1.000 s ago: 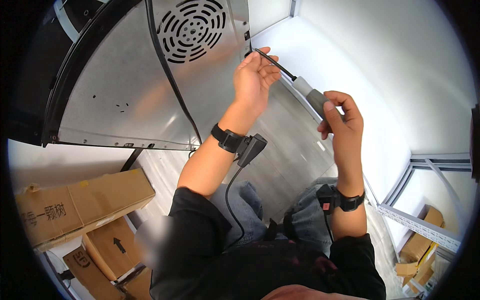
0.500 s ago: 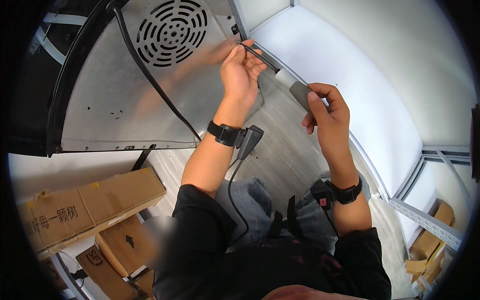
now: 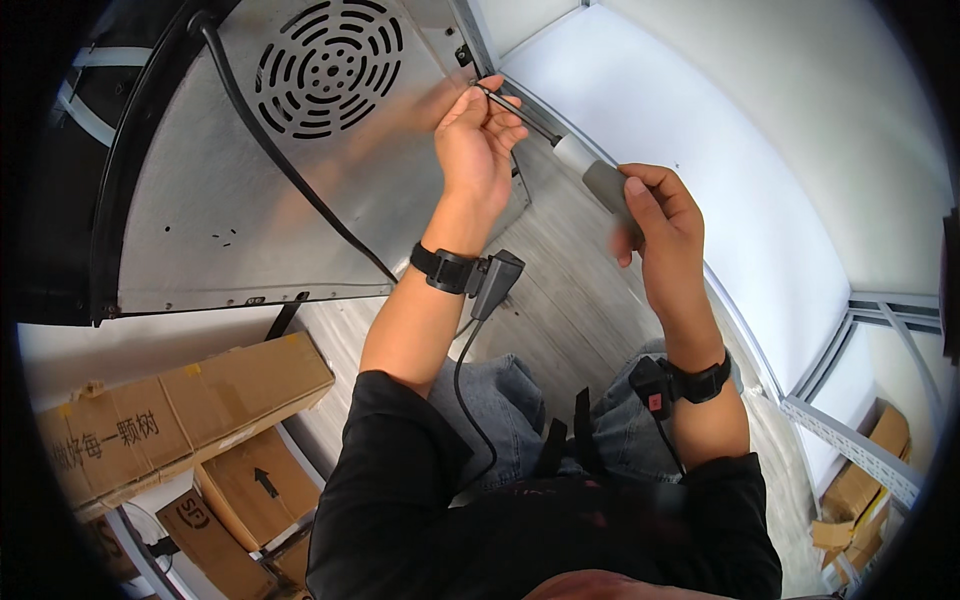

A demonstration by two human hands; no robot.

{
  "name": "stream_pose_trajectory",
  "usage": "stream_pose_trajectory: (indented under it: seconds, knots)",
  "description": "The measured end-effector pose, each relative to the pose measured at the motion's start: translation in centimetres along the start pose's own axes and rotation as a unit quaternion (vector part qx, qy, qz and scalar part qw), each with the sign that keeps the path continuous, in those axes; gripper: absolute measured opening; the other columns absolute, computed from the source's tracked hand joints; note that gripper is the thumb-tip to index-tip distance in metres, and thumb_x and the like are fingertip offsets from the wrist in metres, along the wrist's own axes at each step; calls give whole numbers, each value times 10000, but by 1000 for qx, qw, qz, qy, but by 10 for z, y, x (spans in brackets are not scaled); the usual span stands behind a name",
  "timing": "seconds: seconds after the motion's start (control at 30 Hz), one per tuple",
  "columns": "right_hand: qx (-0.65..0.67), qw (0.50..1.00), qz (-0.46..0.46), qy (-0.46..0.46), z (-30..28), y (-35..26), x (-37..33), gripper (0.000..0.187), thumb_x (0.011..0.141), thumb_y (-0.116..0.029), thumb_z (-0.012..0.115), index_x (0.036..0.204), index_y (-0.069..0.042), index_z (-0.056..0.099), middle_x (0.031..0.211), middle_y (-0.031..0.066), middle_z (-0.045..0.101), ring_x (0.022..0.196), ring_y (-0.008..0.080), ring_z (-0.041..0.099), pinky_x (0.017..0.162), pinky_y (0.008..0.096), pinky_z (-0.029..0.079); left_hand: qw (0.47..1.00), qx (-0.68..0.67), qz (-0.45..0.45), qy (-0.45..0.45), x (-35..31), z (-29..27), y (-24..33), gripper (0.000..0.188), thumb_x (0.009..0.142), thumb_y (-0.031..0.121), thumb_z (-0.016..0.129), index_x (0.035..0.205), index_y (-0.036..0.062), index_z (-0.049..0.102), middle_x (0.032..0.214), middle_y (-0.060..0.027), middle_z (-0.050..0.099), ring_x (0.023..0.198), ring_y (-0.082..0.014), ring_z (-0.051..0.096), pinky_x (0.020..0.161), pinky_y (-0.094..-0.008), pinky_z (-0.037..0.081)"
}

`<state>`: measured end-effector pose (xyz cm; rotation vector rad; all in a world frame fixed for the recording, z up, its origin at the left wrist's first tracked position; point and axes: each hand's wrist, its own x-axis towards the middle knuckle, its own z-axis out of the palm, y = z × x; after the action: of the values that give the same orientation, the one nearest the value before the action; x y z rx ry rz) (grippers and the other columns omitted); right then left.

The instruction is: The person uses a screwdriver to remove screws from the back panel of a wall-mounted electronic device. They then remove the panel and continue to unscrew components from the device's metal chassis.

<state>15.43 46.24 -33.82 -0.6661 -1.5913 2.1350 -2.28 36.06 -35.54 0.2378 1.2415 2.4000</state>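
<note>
My right hand point(image 3: 665, 225) grips the grey handle of a screwdriver point(image 3: 608, 188) with a white collar and a long dark shaft. One lower finger of that hand is smeared by motion. The shaft slants up and left to my left hand point(image 3: 475, 150), where thumb and forefinger pinch it near its tip; the other fingers are loosely curled. The tip meets the right edge of a shiny metal panel point(image 3: 300, 220) with round vent slots. Fingers hide the exact contact point, so no screw can be made out.
A black cable point(image 3: 290, 160) runs down across the panel. White boards in a grey metal frame point(image 3: 850, 430) stand at the right. Cardboard boxes point(image 3: 215, 395) lie at lower left, with more cardboard point(image 3: 868, 465) at lower right. Strapped wrist devices point(image 3: 455, 270) trail cords.
The panel has shifted slightly left in view. My right hand and the screwdriver handle sit a little further right, and the fingers on the handle have moved. My left hand keeps its pinch.
</note>
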Motion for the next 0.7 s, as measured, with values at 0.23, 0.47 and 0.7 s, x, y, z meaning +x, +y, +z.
stream_pose_trajectory:
  seconds: [0.23,0.47,0.7]
  knots:
    - [36,999,20,-6,-2,0,4,259,928,-227,550,1047,3,561,874,73,569,533,89,547,435,208,424,1000,10,2,-1,1,1,0,296,991,174,351,1105,-29,535,847,-102,620,669,-124,585,599,-244,516]
    - [-15,1000,-22,12,3,0,1,231,923,-196,558,1042,2,556,910,74,569,558,89,558,450,213,442,1000,13,-1,1,0,2,1,304,992,174,348,1123,-30,531,850,-100,617,673,-125,586,610,-246,521]
    - [-189,955,-229,28,3,10,1,231,812,-47,660,1026,-27,576,911,82,551,703,147,576,579,250,453,1000,1,-5,-12,-1,2,2,309,993,173,344,1139,-34,520,879,-106,612,684,-130,593,620,-250,530]
